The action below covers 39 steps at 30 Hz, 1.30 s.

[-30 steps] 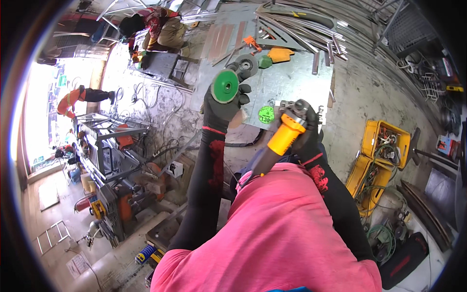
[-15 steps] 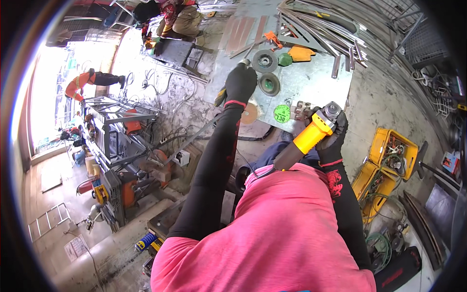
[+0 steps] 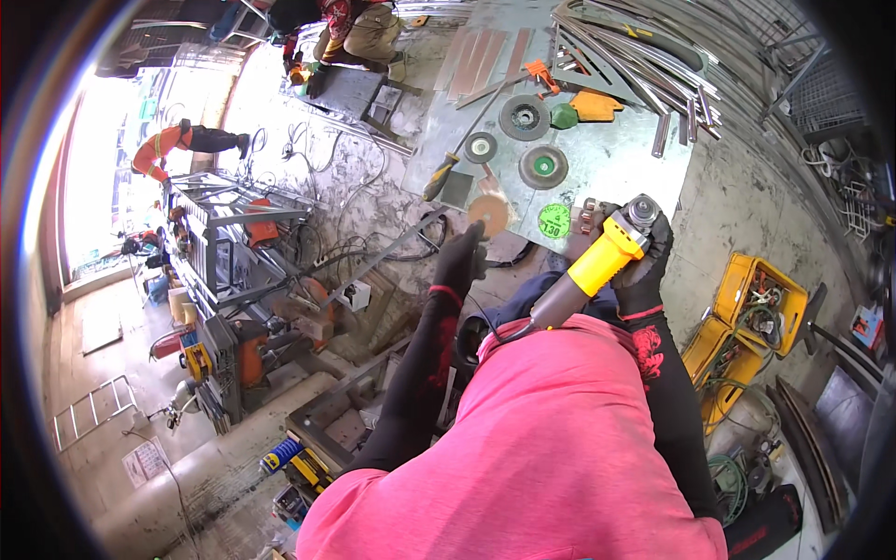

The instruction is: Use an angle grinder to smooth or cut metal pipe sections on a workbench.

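Note:
My right hand [image 3: 646,266], in a black glove, grips a yellow and grey angle grinder [image 3: 597,264] near its head. The bare spindle faces up, with no disc on it. My left hand [image 3: 459,259], also gloved, is at the near edge of the metal sheet [image 3: 616,159]. Its outstretched index finger overlaps the lower edge of a tan disc [image 3: 488,215]; I cannot tell whether it touches. Beyond lie a small grinding wheel [image 3: 481,147], a yellow-handled screwdriver [image 3: 441,177], two larger dark discs [image 3: 542,168] [image 3: 525,118] and a round green label [image 3: 554,221].
Metal profiles [image 3: 644,70] are stacked at the far right, near an orange clamp [image 3: 541,77]. A yellow toolbox [image 3: 756,303] stands open at right. Steel frames [image 3: 233,233] and cables fill the left. One co-worker [image 3: 359,33] crouches far off; another [image 3: 168,149] bends at far left.
My left hand has drawn back toward me from the small wheel and screwdriver to the tan disc, uncovering both. My right hand keeps the grinder in nearly the same place.

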Tool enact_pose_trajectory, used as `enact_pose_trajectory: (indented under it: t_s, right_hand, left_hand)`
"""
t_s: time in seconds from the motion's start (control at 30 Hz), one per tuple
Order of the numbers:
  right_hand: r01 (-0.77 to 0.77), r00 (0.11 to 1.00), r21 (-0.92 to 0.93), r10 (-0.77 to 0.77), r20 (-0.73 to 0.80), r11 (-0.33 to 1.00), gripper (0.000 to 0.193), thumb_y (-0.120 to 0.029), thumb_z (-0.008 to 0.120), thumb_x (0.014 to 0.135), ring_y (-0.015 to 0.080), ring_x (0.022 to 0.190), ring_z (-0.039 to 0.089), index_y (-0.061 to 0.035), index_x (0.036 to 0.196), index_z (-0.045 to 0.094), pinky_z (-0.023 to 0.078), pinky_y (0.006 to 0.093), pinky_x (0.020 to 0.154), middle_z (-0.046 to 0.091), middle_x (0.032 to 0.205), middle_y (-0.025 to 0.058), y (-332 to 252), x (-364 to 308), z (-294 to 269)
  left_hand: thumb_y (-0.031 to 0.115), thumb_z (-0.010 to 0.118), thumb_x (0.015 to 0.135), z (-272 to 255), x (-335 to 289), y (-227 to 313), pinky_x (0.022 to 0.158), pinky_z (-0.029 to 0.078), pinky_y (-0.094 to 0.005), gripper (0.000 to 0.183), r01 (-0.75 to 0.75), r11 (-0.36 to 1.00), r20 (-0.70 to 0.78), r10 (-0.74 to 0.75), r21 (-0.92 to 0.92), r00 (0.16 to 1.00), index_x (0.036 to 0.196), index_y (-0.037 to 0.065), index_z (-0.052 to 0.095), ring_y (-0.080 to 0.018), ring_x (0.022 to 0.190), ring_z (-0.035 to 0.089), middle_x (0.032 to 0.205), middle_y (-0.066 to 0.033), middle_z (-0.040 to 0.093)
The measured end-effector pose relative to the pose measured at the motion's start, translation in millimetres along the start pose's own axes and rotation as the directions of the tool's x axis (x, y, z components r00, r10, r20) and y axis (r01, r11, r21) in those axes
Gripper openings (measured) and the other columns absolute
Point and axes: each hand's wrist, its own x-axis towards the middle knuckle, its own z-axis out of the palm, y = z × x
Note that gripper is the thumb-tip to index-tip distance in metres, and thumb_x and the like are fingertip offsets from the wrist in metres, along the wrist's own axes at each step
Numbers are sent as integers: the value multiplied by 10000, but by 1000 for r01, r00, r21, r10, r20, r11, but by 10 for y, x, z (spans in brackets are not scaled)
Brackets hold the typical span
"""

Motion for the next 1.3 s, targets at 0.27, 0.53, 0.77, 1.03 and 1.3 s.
enact_pose_trajectory:
  t_s: [0.27,0.53,0.77,1.03,1.3]
  right_hand:
    - [-134,978,137,109,177,981,611,-556,659,1077,401,1182,788,-77,1455,662,663,550,1019,783,1358,241,111,-49,246]
    - [-312,910,199,231,345,929,652,-563,604,1115,355,1354,701,-103,1577,578,584,598,1156,685,1531,159,186,-69,199]
    - [-291,902,340,137,410,894,614,-542,512,1177,348,1381,686,-88,1586,562,558,560,1206,671,1548,164,256,-28,12]
    - [-243,920,312,116,374,919,572,-501,491,1189,339,1323,720,-79,1566,578,585,545,1171,698,1506,165,265,-80,19]
    - [-351,856,336,154,494,874,678,-560,488,1164,407,1305,717,-28,1579,555,591,572,1139,693,1480,236,144,-161,228]
  left_hand:
    - [300,743,1071,326,-306,497,528,453,-299,260,-252,967,67,251,20,966,944,75,712,-111,587,582,725,5,600]
    - [252,762,1075,1260,-747,1099,700,533,-270,312,-638,739,626,396,218,672,1100,-57,790,-81,822,697,877,-39,765]
    - [331,804,1051,1519,-662,1404,656,541,-281,399,-605,595,638,191,529,746,1125,-61,792,-73,784,678,884,-44,753]
    - [365,819,1014,1635,-725,1580,579,492,-270,376,-539,544,613,57,643,788,1066,-7,806,-77,640,629,772,-6,701]
    - [253,715,1076,1446,-562,1716,643,564,-256,360,-646,601,687,209,471,696,1295,-30,757,-88,697,670,1006,-44,753]
